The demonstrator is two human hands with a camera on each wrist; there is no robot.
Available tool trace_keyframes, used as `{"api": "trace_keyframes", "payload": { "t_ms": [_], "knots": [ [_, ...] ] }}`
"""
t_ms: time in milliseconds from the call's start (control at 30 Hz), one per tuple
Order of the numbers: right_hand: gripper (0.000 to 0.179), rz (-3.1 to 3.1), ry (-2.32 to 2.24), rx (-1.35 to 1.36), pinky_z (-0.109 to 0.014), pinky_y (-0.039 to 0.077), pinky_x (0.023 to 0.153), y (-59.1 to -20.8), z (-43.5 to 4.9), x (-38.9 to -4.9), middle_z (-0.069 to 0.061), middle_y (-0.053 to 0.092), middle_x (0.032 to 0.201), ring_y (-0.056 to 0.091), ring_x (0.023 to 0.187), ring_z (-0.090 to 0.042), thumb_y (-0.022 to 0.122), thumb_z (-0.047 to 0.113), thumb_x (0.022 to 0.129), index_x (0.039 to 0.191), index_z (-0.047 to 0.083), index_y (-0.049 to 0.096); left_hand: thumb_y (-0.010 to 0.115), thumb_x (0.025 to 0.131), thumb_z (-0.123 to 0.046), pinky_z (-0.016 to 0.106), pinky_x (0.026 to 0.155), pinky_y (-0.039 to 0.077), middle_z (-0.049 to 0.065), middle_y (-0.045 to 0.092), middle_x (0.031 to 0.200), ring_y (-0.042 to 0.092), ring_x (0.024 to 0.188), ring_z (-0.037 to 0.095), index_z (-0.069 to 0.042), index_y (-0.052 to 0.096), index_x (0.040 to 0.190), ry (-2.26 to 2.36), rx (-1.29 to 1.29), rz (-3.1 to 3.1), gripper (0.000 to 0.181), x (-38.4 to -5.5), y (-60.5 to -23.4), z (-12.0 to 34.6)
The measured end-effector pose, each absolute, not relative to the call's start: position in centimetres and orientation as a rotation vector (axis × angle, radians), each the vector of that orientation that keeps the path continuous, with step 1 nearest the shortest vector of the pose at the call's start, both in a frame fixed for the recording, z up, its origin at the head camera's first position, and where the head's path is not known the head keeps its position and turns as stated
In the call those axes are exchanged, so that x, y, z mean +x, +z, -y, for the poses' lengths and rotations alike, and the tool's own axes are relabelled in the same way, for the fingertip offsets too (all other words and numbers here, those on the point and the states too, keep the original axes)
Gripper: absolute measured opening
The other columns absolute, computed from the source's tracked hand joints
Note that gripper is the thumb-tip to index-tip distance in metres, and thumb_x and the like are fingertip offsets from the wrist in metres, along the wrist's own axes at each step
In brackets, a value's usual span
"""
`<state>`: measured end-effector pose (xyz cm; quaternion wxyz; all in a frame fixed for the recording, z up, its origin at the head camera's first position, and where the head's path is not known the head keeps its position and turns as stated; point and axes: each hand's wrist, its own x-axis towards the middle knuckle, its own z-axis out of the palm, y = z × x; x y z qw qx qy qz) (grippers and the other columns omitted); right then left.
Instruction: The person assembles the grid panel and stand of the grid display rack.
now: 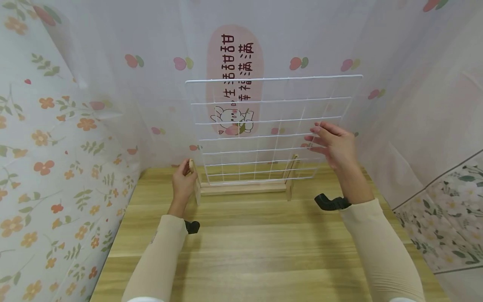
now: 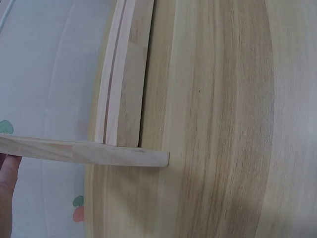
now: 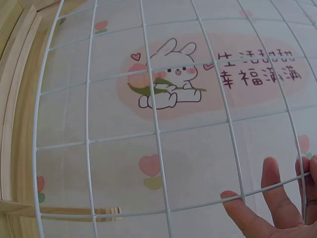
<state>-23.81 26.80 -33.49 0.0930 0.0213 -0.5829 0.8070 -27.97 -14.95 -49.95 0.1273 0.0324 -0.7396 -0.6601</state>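
Observation:
A white wire grid (image 1: 264,79) stands tilted over a wooden stand, whose base bar (image 1: 243,189) joins a left upright (image 1: 197,191) and a right upright (image 1: 289,184). My right hand (image 1: 339,147) holds the grid near its right side, fingers at the wires; the right wrist view shows fingertips (image 3: 277,198) around them. The grid's lower edge reaches past the right upright. My left hand (image 1: 183,182) grips the top of the left upright. In the left wrist view, the bar's long slot (image 2: 111,84) has no wire in its visible part.
The stand rests near the back edge of a wood-grain table (image 1: 245,251). Close behind hangs a pale printed curtain (image 1: 151,84), with flowered cloth (image 1: 68,167) on the left. Black wrist mounts (image 1: 332,202) stick out from both wrists.

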Motion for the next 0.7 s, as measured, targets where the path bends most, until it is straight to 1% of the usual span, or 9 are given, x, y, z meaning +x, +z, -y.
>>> {"api": "trace_keyframes", "payload": {
  "t_ms": [133,300,467,567,633,700],
  "knots": [
    [0.023,1.691,2.434,0.076,-0.047,0.058,0.069,-33.5,-26.6,-24.0,-0.010,0.072,0.095,0.073,0.080,-0.030,0.070,0.008,0.088,0.108,-0.002,0.069,0.056,0.086,0.008,0.038,0.106,0.042,0.021,0.052,0.140,0.052,0.125,0.030,0.002,0.048,0.140,-1.921,0.101,2.150,0.055,-28.1,-49.9,14.7],
    [0.023,1.699,2.429,0.071,-0.047,0.058,0.069,-33.5,-26.4,-24.1,-0.011,0.072,0.094,0.073,0.080,-0.030,0.071,0.009,0.087,0.107,-0.002,0.069,0.057,0.086,0.009,0.038,0.106,0.042,0.022,0.054,0.137,0.054,0.123,0.031,0.003,0.050,0.138,-1.899,0.105,2.158,0.053,-28.0,-49.9,14.6],
    [0.025,1.722,2.399,0.074,-0.048,0.057,0.071,-33.3,-26.1,-24.2,-0.011,0.072,0.094,0.073,0.082,-0.030,0.072,0.011,0.086,0.108,-0.002,0.069,0.057,0.085,0.009,0.041,0.103,0.044,0.024,0.057,0.131,0.056,0.119,0.033,0.004,0.052,0.135,-1.835,0.080,2.158,0.051,-27.9,-49.8,14.5],
    [0.026,1.735,2.400,0.068,-0.049,0.056,0.072,-33.2,-26.0,-24.2,-0.010,0.072,0.094,0.073,0.082,-0.030,0.072,0.012,0.086,0.108,-0.002,0.069,0.056,0.084,0.008,0.043,0.102,0.045,0.021,0.057,0.130,0.055,0.118,0.032,-0.001,0.050,0.139,-1.820,0.087,2.146,0.056,-27.7,-49.5,14.4],
    [0.026,1.745,2.401,0.061,-0.050,0.055,0.074,-33.2,-25.9,-24.2,-0.010,0.072,0.095,0.073,0.083,-0.030,0.072,0.012,0.087,0.109,-0.001,0.069,0.056,0.084,0.006,0.044,0.101,0.044,0.017,0.056,0.132,0.054,0.119,0.031,-0.005,0.048,0.141,-1.782,0.101,2.150,0.059,-27.6,-49.1,14.4],
    [0.026,1.757,2.397,0.055,-0.050,0.055,0.074,-33.2,-25.9,-24.2,-0.010,0.071,0.095,0.073,0.083,-0.029,0.072,0.013,0.087,0.109,-0.001,0.069,0.057,0.086,0.002,0.045,0.101,0.042,0.014,0.055,0.133,0.051,0.121,0.031,-0.009,0.046,0.143,-1.731,0.104,2.145,0.059,-27.5,-48.4,14.3]
  ]
}}
